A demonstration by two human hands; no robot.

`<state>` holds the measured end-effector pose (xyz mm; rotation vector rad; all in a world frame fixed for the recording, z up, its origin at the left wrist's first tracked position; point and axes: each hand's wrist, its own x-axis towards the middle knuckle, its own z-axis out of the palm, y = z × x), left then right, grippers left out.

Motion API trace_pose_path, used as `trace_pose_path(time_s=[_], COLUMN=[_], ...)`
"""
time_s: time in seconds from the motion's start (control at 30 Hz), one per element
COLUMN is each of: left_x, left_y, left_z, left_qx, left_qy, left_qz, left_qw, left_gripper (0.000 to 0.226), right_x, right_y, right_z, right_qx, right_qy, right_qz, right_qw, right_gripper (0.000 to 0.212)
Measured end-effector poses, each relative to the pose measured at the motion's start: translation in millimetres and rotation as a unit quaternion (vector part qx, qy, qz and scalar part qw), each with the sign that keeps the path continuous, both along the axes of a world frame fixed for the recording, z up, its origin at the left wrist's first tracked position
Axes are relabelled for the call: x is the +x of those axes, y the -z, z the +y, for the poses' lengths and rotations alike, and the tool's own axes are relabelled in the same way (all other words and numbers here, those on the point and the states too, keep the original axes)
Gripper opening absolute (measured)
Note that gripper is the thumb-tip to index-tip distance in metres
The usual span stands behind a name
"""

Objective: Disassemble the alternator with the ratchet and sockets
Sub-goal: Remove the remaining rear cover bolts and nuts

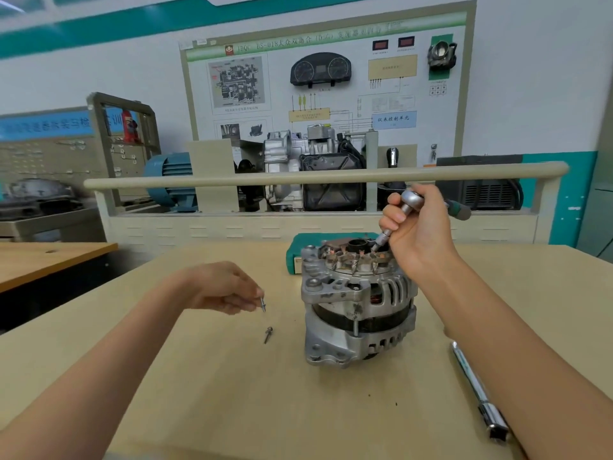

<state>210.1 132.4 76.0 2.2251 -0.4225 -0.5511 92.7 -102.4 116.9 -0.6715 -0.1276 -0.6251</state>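
A silver alternator (351,313) stands upright in the middle of the wooden table (205,393), its rear rectifier parts exposed on top. My right hand (418,234) grips a ratchet (411,202) by its head; the green handle sticks out to the right. Its extension and socket (381,240) point down onto the alternator's top right. To the alternator's left, my left hand (225,288) pinches a small screw (263,303) just above the table. A second screw (268,334) lies on the table below it.
A long chrome breaker bar (477,390) lies on the table at the right, partly under my right forearm. A green tool case (298,257) sits behind the alternator. Beyond the table stands a training rig with a rail (298,177) and gearbox.
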Motion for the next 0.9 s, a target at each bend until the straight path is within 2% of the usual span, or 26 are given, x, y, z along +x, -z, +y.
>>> trace_pose_path(time_s=[0.23,0.67,0.77,0.83,0.9], left_x=[14.5,18.6,13.3,10.1,-0.5], left_y=[44.8,51.4,45.3,38.2,24.7], left_z=[-3.4,-13.1,-20.8,-31.3,-45.4], left_qx=[0.107,0.094,0.044,-0.043,-0.147], left_qy=[0.015,-0.030,-0.063,-0.082,-0.070], left_qz=[0.043,-0.012,-0.100,-0.211,-0.269], left_qw=[0.993,0.995,0.992,0.973,0.949], left_gripper=[0.012,0.019,0.019,0.015,0.024], right_x=[1.3,3.5,2.5,2.2,1.7], right_y=[1.3,3.2,2.7,1.8,0.7], right_z=[-1.5,-3.1,-2.6,-2.6,-2.6], right_qx=[0.004,0.007,0.008,0.006,0.003], right_qy=[0.003,0.000,-0.002,-0.004,-0.007], right_qz=[0.002,-0.003,-0.003,-0.001,0.000], right_qw=[1.000,1.000,1.000,1.000,1.000], right_gripper=[0.035,0.030,0.031,0.033,0.033])
